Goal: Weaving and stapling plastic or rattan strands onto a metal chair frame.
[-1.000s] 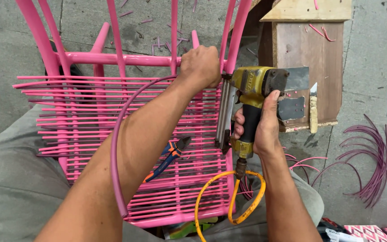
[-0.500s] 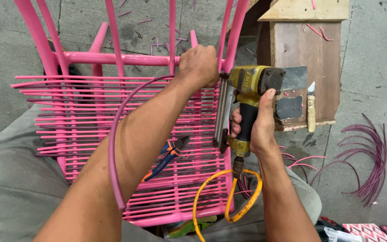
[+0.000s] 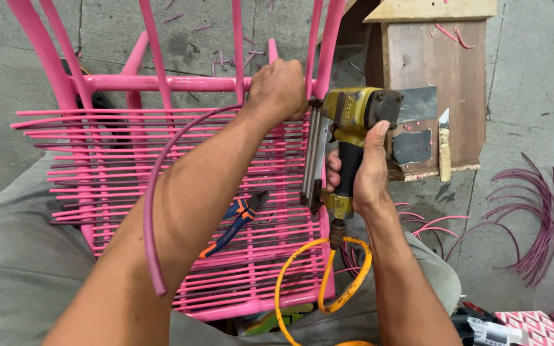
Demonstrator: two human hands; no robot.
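Left hand (image 3: pixel 280 86) clenches the pink strand (image 3: pixel 155 211) at the chair frame's (image 3: pixel 161 83) rear edge — right hand (image 3: pixel 363 170) grasps the nail gun (image 3: pixel 347 128), crowded close beside.

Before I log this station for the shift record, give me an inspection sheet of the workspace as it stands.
Surface: grey concrete floor, with pink offcuts scattered on it.
Job's things: pink chair frame with a woven strand seat; yellow nail gun with its nose at the frame's right upright; loose pink strand curving from the frame over the forearm.
Clutter: blue and orange pliers lying on the seat; bundle of purple strands on the floor.
Grippers: left hand grips the frame's rear rail; right hand grips the gun's handle.
Cables: yellow air hose looping from the gun's base.
Surroundings: wooden box beside the chair; patterned woven panel at lower right.
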